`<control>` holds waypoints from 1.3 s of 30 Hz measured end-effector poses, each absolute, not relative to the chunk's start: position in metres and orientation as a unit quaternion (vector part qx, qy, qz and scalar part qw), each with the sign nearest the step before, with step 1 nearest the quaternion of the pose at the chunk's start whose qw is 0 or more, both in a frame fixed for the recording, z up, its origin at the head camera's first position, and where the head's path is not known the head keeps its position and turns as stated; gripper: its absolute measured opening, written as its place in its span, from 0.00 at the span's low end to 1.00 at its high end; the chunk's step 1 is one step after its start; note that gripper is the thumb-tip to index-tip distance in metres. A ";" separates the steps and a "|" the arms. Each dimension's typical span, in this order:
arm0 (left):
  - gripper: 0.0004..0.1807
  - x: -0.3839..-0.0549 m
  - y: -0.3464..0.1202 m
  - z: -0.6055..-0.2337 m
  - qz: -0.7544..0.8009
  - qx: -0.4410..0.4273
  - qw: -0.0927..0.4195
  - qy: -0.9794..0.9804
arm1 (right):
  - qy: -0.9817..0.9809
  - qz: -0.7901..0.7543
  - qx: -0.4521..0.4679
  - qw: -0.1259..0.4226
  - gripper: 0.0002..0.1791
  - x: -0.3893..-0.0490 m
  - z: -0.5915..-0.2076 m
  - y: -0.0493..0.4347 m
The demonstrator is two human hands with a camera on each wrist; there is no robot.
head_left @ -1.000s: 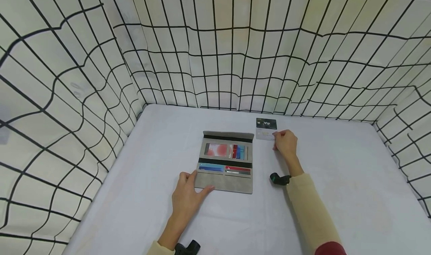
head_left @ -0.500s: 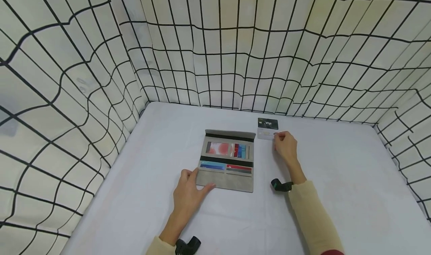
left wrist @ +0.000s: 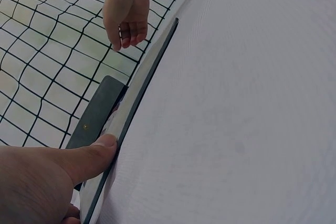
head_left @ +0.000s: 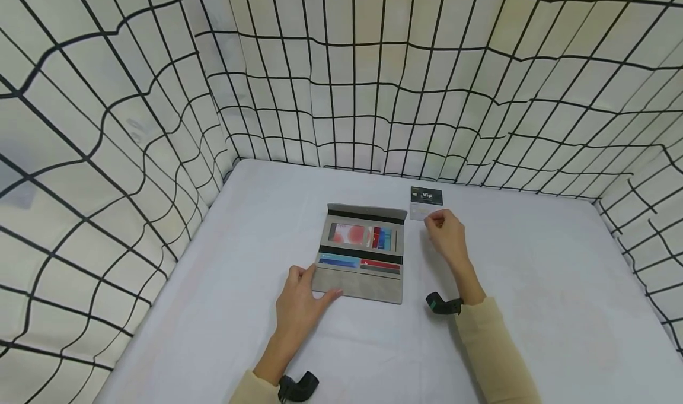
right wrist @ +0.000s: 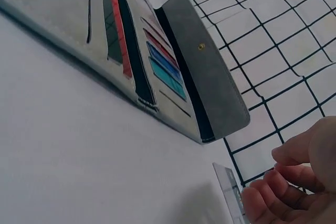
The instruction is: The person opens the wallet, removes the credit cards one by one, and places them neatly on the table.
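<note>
Wallet lay unfolded on the white table, center of head frame, flap at its far side, blue card and red card in the lower slots. Loose card, black with "Vip" on it, lay up and right of the wallet, apart from it. Pale section below the black: couldn't tell if same card or a second piece.

Step, my read: handling the loose card with the wallet steadied. Couldn't tell pickup from set-down. If pickup, next move called for thumb and forefinger on the card's near edge, probably a slide or edge lift since it looked thin and flat. If set-down, fingers just had to clear without dragging it. Either way, wallet corner wanted holding.

Left hand: gripped the wallet's lower left corner, thumb on the near edge, fingers at the left edge. Forearm came in from bottom of frame, left of center.

Right hand: right of center in head frame, fingertips just at the card's near edge. Fingers curled, thumb close to forefinger, no card visible between them; pinch or contact, couldn't tell. Forearm ran up from lower right, wrist camera on the left side of the wrist.
</note>
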State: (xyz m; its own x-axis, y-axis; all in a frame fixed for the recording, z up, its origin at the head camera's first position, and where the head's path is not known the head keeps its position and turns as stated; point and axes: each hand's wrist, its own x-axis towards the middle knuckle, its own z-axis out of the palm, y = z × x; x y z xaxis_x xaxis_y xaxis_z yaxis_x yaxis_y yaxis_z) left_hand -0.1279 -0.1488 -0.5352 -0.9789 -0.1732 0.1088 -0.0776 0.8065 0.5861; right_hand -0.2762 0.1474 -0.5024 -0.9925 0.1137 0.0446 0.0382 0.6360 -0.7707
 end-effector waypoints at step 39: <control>0.44 -0.129 -0.149 -0.535 -0.304 0.065 0.086 -0.947 | -0.916 0.354 0.096 -0.162 0.10 -0.250 -0.487 0.118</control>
